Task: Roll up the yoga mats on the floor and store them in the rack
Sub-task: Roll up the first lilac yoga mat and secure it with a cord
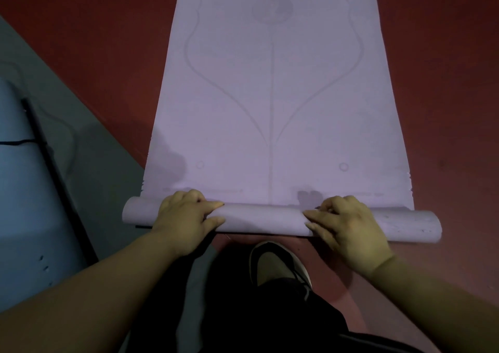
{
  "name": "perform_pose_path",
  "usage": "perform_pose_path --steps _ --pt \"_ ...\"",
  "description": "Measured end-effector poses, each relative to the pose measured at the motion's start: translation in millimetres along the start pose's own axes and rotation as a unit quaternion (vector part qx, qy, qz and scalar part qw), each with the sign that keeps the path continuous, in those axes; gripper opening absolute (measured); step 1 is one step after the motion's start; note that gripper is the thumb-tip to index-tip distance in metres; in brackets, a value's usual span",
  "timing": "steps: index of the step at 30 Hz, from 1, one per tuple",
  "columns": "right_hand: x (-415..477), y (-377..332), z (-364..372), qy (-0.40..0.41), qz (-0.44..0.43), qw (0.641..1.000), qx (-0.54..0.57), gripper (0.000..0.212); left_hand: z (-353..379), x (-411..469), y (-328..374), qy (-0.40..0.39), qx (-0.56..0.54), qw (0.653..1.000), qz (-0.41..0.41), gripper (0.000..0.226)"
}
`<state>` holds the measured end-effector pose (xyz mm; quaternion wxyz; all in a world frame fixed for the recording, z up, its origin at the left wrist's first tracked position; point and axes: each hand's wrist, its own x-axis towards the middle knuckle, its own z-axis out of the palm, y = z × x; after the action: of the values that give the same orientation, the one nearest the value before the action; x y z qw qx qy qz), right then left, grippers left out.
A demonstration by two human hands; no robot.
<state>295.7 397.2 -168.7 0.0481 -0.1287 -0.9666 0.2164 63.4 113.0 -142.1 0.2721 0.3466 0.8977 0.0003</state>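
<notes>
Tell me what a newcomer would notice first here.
A purple yoga mat fills the centre, stretching away over the red floor. The left hand and right hand grip its rolled near end, just above a shoe. A blue mat lies at the left edge.

Purple mat (272, 96): far end ran off the top edge. Left hand (183, 220) and right hand (348, 231) covered parts of its rolled near end. Blue mat (16, 190) was cut by the left edge. Shoe (272, 261) heel lay hidden under a dark trouser leg (243, 312).
</notes>
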Motion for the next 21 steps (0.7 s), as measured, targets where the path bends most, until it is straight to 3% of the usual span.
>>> perform_pose_path --steps 5,9,11,16,21 --pt "-9 1 11 0.010 0.014 0.999 -0.041 0.048 -6 9 4 -0.018 0.012 1.000 -0.015 0.049" --pt "7 11 11 -0.032 0.014 0.999 -0.018 0.050 9 0 14 0.150 -0.083 0.984 -0.055 0.029" --pt "14 16 9 -0.051 0.017 0.999 -0.004 0.051 19 -6 13 0.184 -0.076 0.979 -0.040 0.040" --pt "22 18 9 -0.036 -0.008 0.999 -0.027 0.051 24 -7 -7 0.102 0.019 0.994 0.031 0.064" --pt "5 3 14 0.049 -0.009 0.995 -0.083 0.045 -6 14 -6 -0.014 0.028 1.000 -0.004 0.082"
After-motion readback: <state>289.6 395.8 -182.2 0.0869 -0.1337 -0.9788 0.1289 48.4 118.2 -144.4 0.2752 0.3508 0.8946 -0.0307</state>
